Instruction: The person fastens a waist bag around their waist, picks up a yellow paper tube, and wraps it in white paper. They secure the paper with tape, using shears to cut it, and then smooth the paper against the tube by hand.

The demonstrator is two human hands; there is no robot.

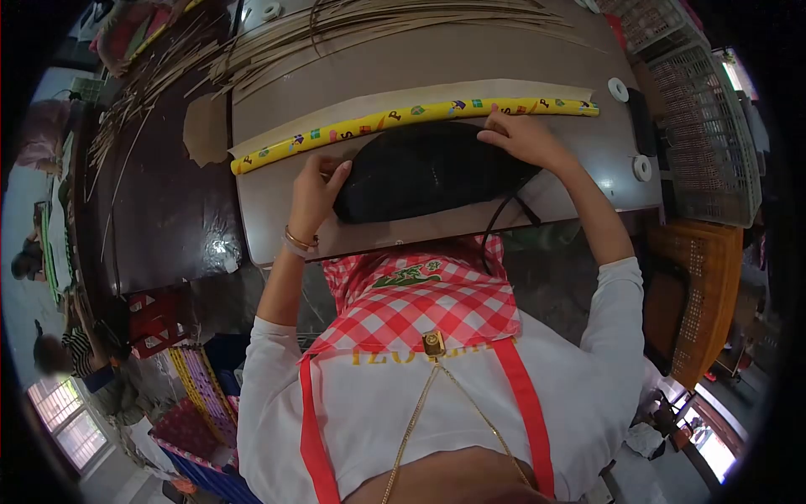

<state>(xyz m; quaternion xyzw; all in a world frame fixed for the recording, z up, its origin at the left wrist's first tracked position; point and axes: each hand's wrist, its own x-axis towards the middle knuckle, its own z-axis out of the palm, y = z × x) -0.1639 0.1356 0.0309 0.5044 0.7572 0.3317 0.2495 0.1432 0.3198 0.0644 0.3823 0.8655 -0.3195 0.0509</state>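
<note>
Left hand (317,191) and right hand (522,139) are resting half-curled by roll (418,111); can't tell hold; uneven pressure could skew it.

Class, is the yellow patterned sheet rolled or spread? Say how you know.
Rolled: the yellow patterned sheet forms a long, narrow tube. A tan strip lies flat along its far side.

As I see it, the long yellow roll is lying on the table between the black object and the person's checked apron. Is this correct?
Not quite. The long yellow roll is lying on the table, but on the far side of the black object, away from the person's checked apron. The head view shows this.
</note>
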